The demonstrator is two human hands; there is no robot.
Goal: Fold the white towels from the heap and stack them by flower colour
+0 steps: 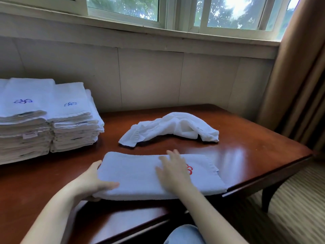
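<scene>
Closest to the camera is a bit of blue denim knee, right up against the near edge of the dark wooden table. Just past that, both hands are on a folded white towel lying flat near the table's front edge. Left hand has the towel's left end: thumb lies on top, fingers are tucked under the edge, so it's gripping the fold. Right hand is laid flat on top, fingers straight and slightly spread, pressing down, not grabbing anything. Its fingertips partly cover a red embroidered flower near the towel's right end.

Further back, mid-table, one crumpled white towel sits unfolded, well apart from the folded one.

Off to the far left are two stacks of folded towels, side by side and touching, each topped with a blue flower. Behind it all: panelled wall, window, and a brown curtain on the right.
</scene>
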